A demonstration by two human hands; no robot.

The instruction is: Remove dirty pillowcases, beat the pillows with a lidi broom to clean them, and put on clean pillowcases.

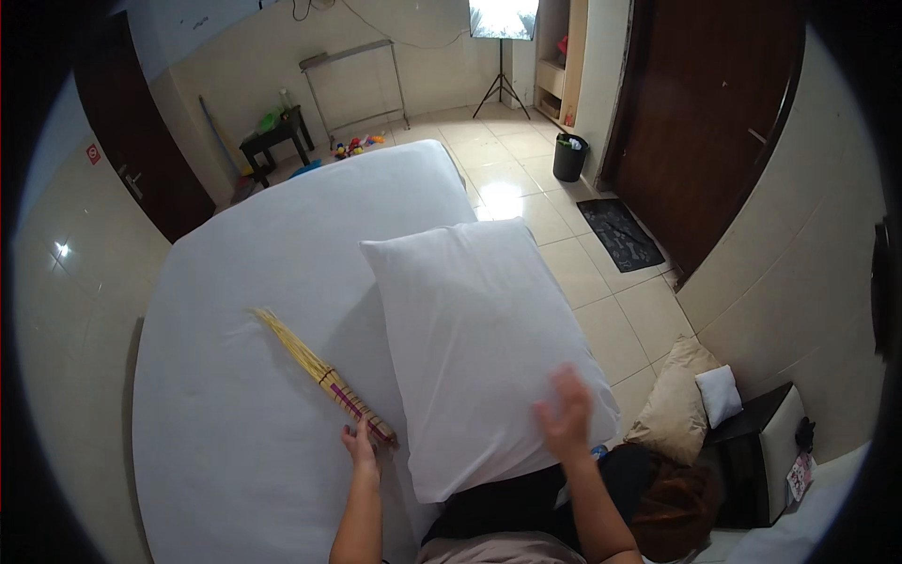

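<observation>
A short whisk broom of pale straw bristles (299, 352) lies diagonally on the white-sheeted bed (232, 423), its handle bound with dark bands and a purple strip. My left hand (361, 443) is at the lower end of that handle, fingers spread; a fingertip overlaps the handle's edge, and whether it touches cannot be told. To the right, a large white pillow (479, 338) rests near my lap at the bed's right side. Blurred by motion, my right hand (567, 416) is over the pillow's lower right part, fingers apart and holding nothing.
Beyond the bed's right edge are a dark doormat (620, 233), a black bin (569, 158) and a brown door (705, 113). Beige cushion (669, 405) and small white cushion (719, 395) lie by a black-and-white cabinet (761, 451). A lamp tripod (501, 77) stands at the back.
</observation>
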